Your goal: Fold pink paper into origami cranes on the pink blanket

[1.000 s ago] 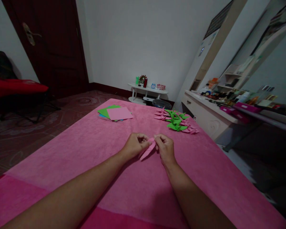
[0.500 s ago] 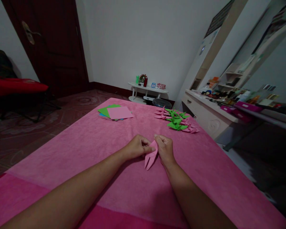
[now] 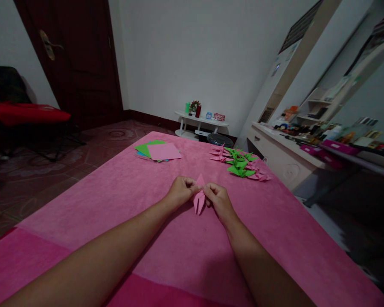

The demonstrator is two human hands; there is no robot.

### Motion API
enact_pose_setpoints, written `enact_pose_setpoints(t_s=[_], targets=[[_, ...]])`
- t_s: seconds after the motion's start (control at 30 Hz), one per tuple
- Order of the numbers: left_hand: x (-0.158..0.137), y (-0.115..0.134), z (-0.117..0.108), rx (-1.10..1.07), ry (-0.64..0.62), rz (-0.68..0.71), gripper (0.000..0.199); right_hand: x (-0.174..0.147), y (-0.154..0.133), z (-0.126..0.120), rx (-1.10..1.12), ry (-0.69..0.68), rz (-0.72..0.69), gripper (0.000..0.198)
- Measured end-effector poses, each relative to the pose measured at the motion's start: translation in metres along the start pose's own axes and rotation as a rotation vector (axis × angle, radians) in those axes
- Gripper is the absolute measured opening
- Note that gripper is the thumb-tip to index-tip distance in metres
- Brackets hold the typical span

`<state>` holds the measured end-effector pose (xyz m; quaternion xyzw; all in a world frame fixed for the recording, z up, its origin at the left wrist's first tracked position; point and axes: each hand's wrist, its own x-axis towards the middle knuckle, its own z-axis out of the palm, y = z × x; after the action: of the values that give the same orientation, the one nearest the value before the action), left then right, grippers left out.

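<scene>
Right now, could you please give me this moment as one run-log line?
left hand: pinching folded pink paper; right hand: pinching it too; beyond, left: paper sheets; beyond, right: pink and green folded figures

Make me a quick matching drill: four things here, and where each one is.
1. folded pink paper
2. stacked paper sheets
3. green and pink origami cranes
4. green container

A. far right of the pink cloth
B. on the white table
C. between left hand and right hand
D. far left of the cloth

Pairs: 1-C, 2-D, 3-A, 4-B
</scene>
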<state>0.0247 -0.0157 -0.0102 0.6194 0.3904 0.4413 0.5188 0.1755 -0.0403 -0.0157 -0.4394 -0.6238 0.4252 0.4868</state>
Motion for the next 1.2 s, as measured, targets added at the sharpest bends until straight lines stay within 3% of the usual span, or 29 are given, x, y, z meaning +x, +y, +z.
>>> enact_pose_setpoints(t_s=[0.37,0.57,0.8,1.0,1.2], targets=[[-0.004,0.005,0.001,-0.075,0.009,-0.054,0.038,-0.003,-0.005,0.003,-0.126,0.055,-0.067,0.033],[-0.005,0.007,0.000,-0.120,-0.030,-0.061,0.046,-0.002,-0.004,0.003,-0.060,0.049,-0.043,0.034],[-0.001,-0.002,0.003,-0.098,0.025,-0.067,0.046,-0.003,-0.001,0.004,0.033,0.016,0.025,0.035],[-0.003,0.002,0.006,-0.310,-0.021,-0.069,0.052,0.001,0.005,0.004,0.131,0.071,0.042,0.037],[-0.001,-0.002,0.005,-0.301,0.022,-0.053,0.037,0.003,0.008,0.002,0.077,0.165,0.017,0.036]])
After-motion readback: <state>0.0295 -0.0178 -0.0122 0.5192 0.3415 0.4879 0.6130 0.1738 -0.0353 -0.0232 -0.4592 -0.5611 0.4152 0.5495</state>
